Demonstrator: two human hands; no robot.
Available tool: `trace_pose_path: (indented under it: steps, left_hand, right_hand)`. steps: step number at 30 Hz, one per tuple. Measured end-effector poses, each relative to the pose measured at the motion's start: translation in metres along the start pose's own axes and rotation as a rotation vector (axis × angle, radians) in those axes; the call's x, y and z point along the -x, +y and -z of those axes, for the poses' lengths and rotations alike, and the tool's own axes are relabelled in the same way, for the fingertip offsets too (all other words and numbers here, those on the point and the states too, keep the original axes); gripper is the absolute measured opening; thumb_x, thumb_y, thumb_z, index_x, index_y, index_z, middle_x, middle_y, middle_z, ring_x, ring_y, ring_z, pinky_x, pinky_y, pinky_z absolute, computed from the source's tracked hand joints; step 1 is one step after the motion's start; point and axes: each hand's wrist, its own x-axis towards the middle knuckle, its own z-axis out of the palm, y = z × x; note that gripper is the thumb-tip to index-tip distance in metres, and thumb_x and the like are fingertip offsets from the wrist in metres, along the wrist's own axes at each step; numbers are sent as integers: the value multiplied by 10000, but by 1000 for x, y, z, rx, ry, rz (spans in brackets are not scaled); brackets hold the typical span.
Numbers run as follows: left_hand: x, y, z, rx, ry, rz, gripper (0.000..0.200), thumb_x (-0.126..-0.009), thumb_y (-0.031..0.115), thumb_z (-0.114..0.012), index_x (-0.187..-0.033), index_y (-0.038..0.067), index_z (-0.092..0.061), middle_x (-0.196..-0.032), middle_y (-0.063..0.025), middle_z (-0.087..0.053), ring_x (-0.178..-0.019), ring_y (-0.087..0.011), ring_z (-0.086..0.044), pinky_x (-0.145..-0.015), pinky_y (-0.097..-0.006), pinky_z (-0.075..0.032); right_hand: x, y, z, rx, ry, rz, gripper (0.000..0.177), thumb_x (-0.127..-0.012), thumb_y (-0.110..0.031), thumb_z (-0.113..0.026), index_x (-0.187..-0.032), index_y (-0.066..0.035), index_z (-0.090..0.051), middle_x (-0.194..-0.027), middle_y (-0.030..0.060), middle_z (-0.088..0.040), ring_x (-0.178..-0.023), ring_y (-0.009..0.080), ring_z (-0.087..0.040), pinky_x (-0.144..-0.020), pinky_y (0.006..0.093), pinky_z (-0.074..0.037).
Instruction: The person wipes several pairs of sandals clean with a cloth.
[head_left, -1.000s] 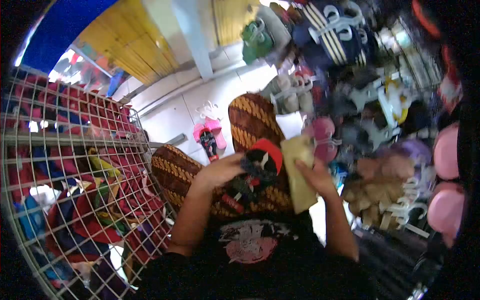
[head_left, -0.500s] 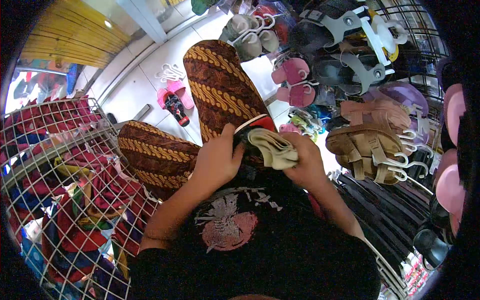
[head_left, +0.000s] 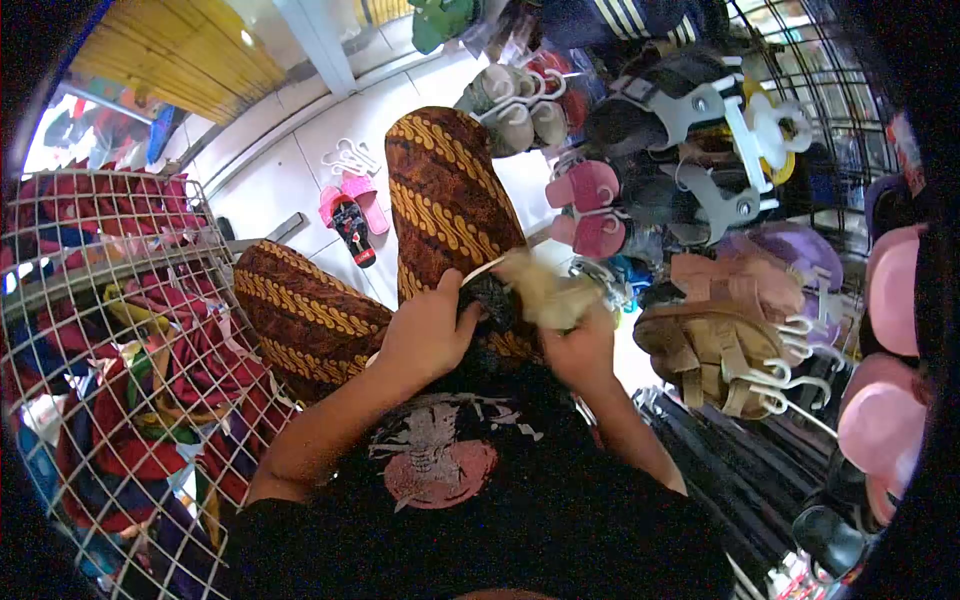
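Note:
In front of my lap, my left hand [head_left: 430,328] is closed around a dark item with a thin pale edge [head_left: 488,298]; what kind of thing it is I cannot tell. My right hand [head_left: 584,352] grips a folded beige cloth [head_left: 555,292], which is smeared by motion. The cloth lies against the far right side of the dark item and covers part of it. Beneath both hands are my knees in brown and yellow patterned fabric [head_left: 450,190].
At left, a wire grid basket [head_left: 150,330] holds colourful cloths. Pink and black sandals [head_left: 352,225] lie on the white tiled floor [head_left: 290,180]. Along the right hang brown sandals [head_left: 715,355], pink sandals [head_left: 590,195] and grey-strapped ones [head_left: 700,110] on white hangers.
My right hand and the cloth have moved slightly down, and the cloth is now blurred. The red part of the held item no longer shows. The whole view has shifted a little.

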Motion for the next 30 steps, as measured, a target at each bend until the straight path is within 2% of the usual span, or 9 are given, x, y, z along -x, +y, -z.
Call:
trace_pose_path:
  steps: [1,5,7,12,16,20,24,28,30]
  left_hand:
    - [2,-1,0,5,7,-7,302,-932,248,-588,-1031,-2,-450,-739,-284,-626,-717,-484,-626,-654,-573,-481]
    - [0,-3,-2,-14,-3,-22,320,-934,268,-590,-1038,-3,-456,-745,-279,-629,-729,-478,-629,-663,-574,-480]
    - [0,-3,-1,-13,-9,5,338,-936,287,-593,-1041,-5,-460,-749,-280,-629,-740,-478,-630,-675,-575,-479]
    - [-1,-2,1,3,-24,34,365,-934,308,-601,-1055,-8,-464,-764,-289,-626,-770,-484,-630,-694,-571,-479]
    - [-3,-5,-3,40,-15,22,365,-932,305,-602,-1048,-15,-470,-798,-297,-628,-811,-491,-627,-720,-570,-478]
    - [-6,-10,-4,34,10,-2,363,-932,302,-598,-1054,-17,-473,-795,-300,-627,-810,-497,-624,-727,-575,-478]
    - [-6,-8,-6,39,-4,47,360,-933,303,-596,-1057,-14,-475,-797,-308,-629,-817,-503,-624,-736,-577,-481]
    - [-10,0,3,39,-38,90,361,-922,297,-606,-1058,-12,-477,-798,-310,-634,-824,-504,-628,-736,-574,-489]
    - [-14,0,4,54,-48,97,360,-915,289,-612,-1061,-12,-478,-796,-309,-636,-823,-504,-630,-735,-573,-492]
  right_hand:
    - [1,-4,-2,40,-132,123,428,-756,-158,-740,-1121,-15,-569,-1014,229,-647,-975,416,-631,-867,488,-487]
    - [-13,21,-17,-51,147,-185,433,-735,-163,-742,-1114,-49,-567,-983,220,-638,-916,413,-633,-796,511,-497]
    - [-7,-4,-4,-42,46,165,420,-768,-196,-732,-1112,-25,-561,-956,234,-642,-874,432,-636,-754,520,-509]
    - [-29,10,-15,46,62,-209,410,-762,-187,-733,-1091,-14,-559,-904,226,-635,-846,428,-639,-744,494,-516]
    - [-7,-11,-9,210,-85,188,420,-792,-217,-734,-1101,11,-564,-930,234,-648,-876,440,-644,-782,502,-524]
    - [-27,5,-12,190,18,-163,379,-769,-176,-729,-1053,2,-550,-949,234,-609,-857,444,-623,-737,514,-500]
    - [-9,-12,-8,231,-148,165,318,-850,-173,-671,-1081,-1,-536,-940,263,-644,-881,457,-645,-745,529,-510]
    - [-30,-5,0,72,-82,-265,341,-813,-131,-669,-1095,-3,-527,-949,259,-626,-885,467,-630,-778,520,-507]
    - [-18,-11,6,65,-128,-40,323,-871,-180,-644,-1113,-4,-522,-952,264,-627,-893,469,-629,-782,518,-506]
